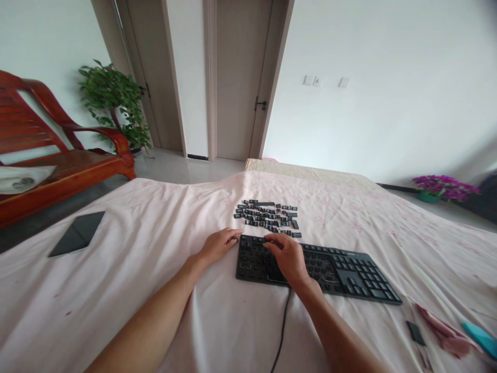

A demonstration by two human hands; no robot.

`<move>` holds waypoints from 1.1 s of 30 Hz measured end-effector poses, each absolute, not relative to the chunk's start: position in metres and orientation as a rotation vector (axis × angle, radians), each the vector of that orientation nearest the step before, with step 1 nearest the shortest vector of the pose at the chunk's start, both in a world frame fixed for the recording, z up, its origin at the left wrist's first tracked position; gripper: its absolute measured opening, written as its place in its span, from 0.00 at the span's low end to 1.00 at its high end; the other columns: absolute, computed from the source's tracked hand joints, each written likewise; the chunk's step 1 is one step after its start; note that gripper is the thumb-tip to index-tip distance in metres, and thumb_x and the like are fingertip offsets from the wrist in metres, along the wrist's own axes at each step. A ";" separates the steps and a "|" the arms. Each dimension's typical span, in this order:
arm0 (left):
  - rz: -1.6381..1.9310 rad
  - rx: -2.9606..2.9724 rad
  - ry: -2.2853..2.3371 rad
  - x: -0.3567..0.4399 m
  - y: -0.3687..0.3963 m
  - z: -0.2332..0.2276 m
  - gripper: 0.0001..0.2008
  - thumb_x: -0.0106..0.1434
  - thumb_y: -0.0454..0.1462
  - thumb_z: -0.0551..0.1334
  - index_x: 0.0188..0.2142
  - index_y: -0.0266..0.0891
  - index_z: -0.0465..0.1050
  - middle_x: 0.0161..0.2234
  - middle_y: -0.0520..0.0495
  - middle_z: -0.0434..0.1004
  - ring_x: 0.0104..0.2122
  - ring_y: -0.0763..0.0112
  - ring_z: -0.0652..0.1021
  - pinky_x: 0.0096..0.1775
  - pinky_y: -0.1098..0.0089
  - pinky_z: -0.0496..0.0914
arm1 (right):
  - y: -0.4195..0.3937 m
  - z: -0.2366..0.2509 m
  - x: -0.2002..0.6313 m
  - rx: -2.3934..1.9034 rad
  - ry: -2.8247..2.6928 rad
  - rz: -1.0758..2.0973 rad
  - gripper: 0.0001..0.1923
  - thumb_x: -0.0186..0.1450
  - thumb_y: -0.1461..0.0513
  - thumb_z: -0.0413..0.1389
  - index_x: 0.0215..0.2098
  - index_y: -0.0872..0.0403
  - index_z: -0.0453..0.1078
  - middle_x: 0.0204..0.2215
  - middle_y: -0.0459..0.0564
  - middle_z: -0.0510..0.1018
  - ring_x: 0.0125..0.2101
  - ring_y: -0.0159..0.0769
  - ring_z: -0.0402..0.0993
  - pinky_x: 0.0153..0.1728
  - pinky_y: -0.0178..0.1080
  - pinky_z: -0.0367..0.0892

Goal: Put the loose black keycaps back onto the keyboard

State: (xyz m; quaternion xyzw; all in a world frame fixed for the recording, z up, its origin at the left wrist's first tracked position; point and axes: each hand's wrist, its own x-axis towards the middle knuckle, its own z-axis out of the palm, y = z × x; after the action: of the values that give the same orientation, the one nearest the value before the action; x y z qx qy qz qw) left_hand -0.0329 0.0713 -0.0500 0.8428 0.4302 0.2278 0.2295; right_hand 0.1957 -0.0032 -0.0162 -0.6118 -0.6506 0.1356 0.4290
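Observation:
A black computer keyboard (345, 277) lies on the cloth, most keys gone from its left and middle parts, while the right block still has its keys. My left hand (219, 244) is at its upper left corner, fingers close together around the edge. Over the top row, my right hand (286, 255) pinches with thumb and forefinger; a small black keycap seems to be between the tips, mostly hidden. Several loose black keycaps (267, 216) lie in rough rows just beyond the keyboard. A black cable (284, 321) runs from the keyboard toward me.
A pale pink patterned cloth (163, 290) covers the surface. At the left rests a dark tablet (78, 233). Near the right front are a small black-handled tool (416, 332), a pink cloth (446, 331) and a teal item (480, 339). A wooden bench (93, 166) stands beyond, left.

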 end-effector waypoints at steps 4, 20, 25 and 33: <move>0.605 2.347 1.141 -0.033 0.072 -0.047 0.19 0.68 0.42 0.49 0.54 0.47 0.69 0.52 0.50 0.73 0.50 0.68 0.73 0.50 0.72 0.65 | -0.015 -0.032 0.195 -1.465 -1.566 0.341 0.07 0.60 0.60 0.56 0.35 0.50 0.75 0.36 0.47 0.80 0.38 0.38 0.75 0.43 0.39 0.67; 0.588 2.397 1.151 -0.030 0.063 -0.038 0.24 0.60 0.49 0.60 0.54 0.45 0.67 0.45 0.49 0.75 0.40 0.67 0.76 0.43 0.71 0.67 | -0.013 -0.040 0.191 -1.436 -1.712 0.328 0.09 0.60 0.58 0.56 0.37 0.49 0.76 0.38 0.48 0.80 0.39 0.39 0.75 0.44 0.40 0.68; 0.558 2.421 1.177 -0.030 0.066 -0.037 0.23 0.57 0.48 0.62 0.51 0.46 0.69 0.43 0.51 0.76 0.41 0.66 0.76 0.44 0.71 0.67 | -0.010 -0.047 0.197 -1.443 -1.771 0.266 0.13 0.60 0.53 0.56 0.38 0.49 0.76 0.40 0.49 0.80 0.41 0.43 0.75 0.45 0.42 0.67; 0.548 2.428 1.163 -0.031 0.070 -0.038 0.21 0.57 0.44 0.61 0.50 0.45 0.69 0.42 0.51 0.76 0.39 0.68 0.76 0.40 0.73 0.67 | -0.010 -0.047 0.197 -1.382 -1.799 0.252 0.12 0.61 0.54 0.56 0.37 0.50 0.76 0.38 0.49 0.80 0.41 0.42 0.76 0.46 0.41 0.67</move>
State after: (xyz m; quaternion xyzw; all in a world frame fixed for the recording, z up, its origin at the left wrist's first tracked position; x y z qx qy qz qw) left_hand -0.0310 0.0697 -0.0379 0.8666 0.4152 0.1957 0.1960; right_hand 0.1966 -0.0096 -0.0471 -0.5505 -0.7165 0.1005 0.4166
